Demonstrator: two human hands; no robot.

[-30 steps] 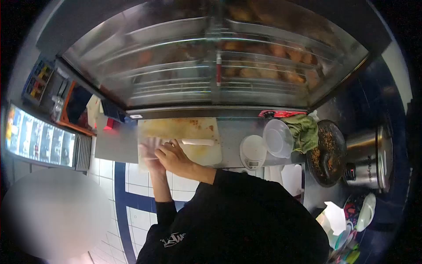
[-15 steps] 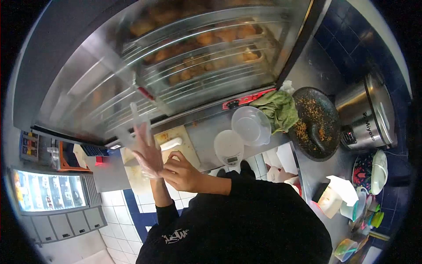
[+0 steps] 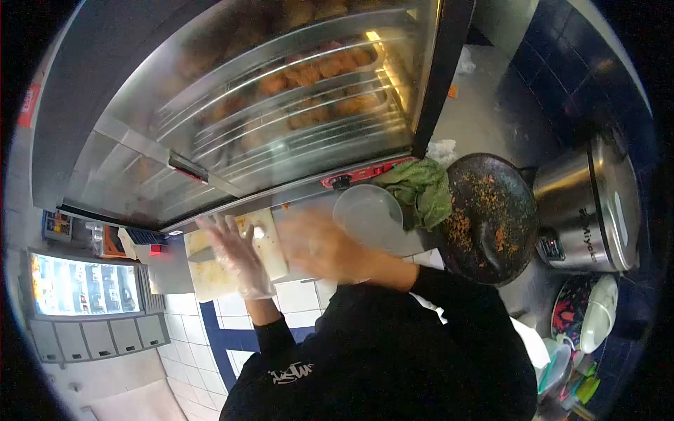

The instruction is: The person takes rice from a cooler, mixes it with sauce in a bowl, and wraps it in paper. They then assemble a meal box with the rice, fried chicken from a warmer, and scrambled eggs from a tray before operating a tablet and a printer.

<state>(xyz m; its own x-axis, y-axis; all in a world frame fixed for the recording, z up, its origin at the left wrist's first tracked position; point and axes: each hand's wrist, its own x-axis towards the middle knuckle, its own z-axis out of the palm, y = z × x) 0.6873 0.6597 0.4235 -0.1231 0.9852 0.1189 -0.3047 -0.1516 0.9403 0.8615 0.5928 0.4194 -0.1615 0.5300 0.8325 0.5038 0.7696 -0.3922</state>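
My left hand point(image 3: 237, 261) wears a clear plastic glove and holds nothing. Its fingers are spread above a light cutting board point(image 3: 210, 282). On the board lies a knife point(image 3: 261, 231), partly covered by that hand. My right hand point(image 3: 328, 247) is bare and smeared by motion, so its fingers cannot be made out. It is just right of the board, close to a clear plastic tub point(image 3: 368, 209) on the metal counter.
A glass display cabinet point(image 3: 189, 168) with trays of fried food point(image 3: 319, 70) stands along the counter. To the right are a green cloth point(image 3: 425, 191), a stone mortar point(image 3: 484, 259) with reddish crumbs and a steel Miyako cooker point(image 3: 579, 203). A lit fridge point(image 3: 84, 284) is at far left.
My right hand has left the glove's cuff and moved right. The glove now sits down over my left hand, with its fingers spread. The view has shifted slightly.
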